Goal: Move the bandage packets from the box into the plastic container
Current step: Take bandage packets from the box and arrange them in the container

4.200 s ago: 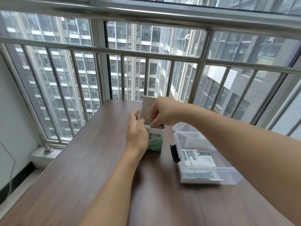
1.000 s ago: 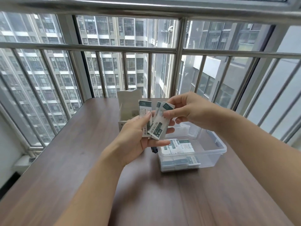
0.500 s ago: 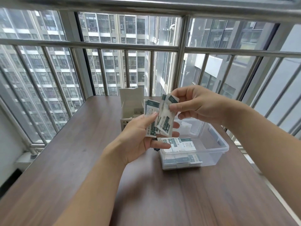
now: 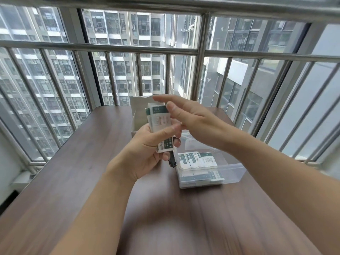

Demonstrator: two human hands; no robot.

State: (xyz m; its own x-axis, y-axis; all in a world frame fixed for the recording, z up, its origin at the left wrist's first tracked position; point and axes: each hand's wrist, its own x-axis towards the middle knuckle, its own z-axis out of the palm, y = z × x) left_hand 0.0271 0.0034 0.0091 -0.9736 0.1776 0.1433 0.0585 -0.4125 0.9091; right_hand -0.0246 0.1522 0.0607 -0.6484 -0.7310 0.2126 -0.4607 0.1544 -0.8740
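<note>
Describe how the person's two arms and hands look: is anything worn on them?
Both forearms are bare, with no sleeves in view. The left hand shows no ring, watch or glove. The right hand has a small glint at one finger, maybe a ring; it is too small to tell.

Single head-worn wide-angle view, looks forward and down across table (image 4: 77, 181); hands close at centre, window railing (image 4: 103, 47) far at 12 o'clock. No second view.

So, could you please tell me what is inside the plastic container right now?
The plastic container holds bandage packets stacked at its near end. How many lie underneath is hidden, and the right hand covers its far end.
</note>
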